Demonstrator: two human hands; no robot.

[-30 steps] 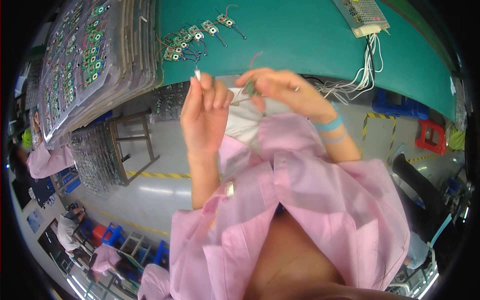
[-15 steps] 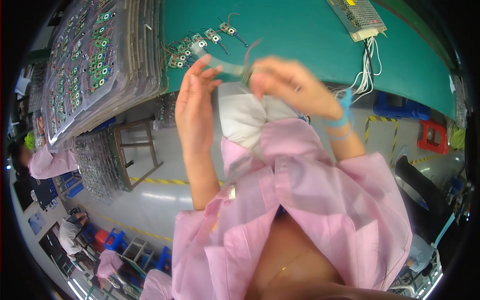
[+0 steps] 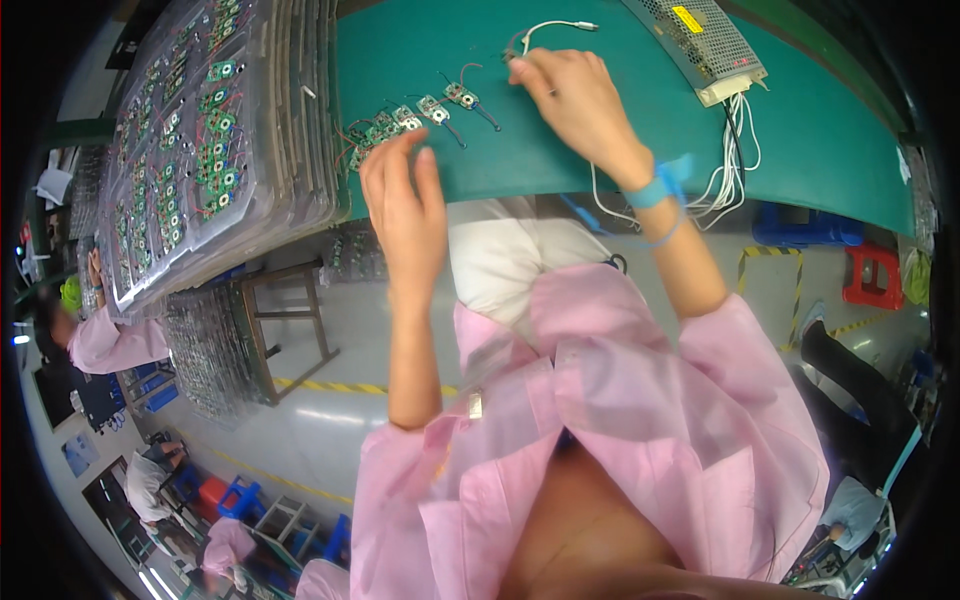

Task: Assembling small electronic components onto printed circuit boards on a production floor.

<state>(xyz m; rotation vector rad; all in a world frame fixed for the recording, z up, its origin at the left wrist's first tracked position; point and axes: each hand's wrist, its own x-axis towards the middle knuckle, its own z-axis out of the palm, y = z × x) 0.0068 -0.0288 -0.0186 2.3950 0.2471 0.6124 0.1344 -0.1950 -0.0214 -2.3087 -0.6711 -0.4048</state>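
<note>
My right hand [image 3: 585, 105] is over the green table, its thumb and fingertips closed on a small part with a reddish wire. That part is mostly hidden and looks like a small circuit board. A white cable [image 3: 548, 27] with a plug end curves away from those fingertips. My left hand [image 3: 405, 205] is at the table's near edge, fingers slightly bent and thumb apart, with nothing visible in it. Its fingertips are beside a row of small green circuit boards [image 3: 432, 108] with red and dark blue wires; some boards are partly covered by the fingers.
At left rises a tall stack of clear plastic trays [image 3: 265, 170] holding many circuit boards. A perforated metal power supply [image 3: 705, 50] sits at the far right, with a bundle of white cables [image 3: 738, 150]. Red stool [image 3: 872, 275] and blue stool [image 3: 805, 228] are right. Co-workers sit farther off.
My right hand has moved forward, away from my left hand, and the white cable with its plug now shows past it. My left hand has come to the row of boards.
</note>
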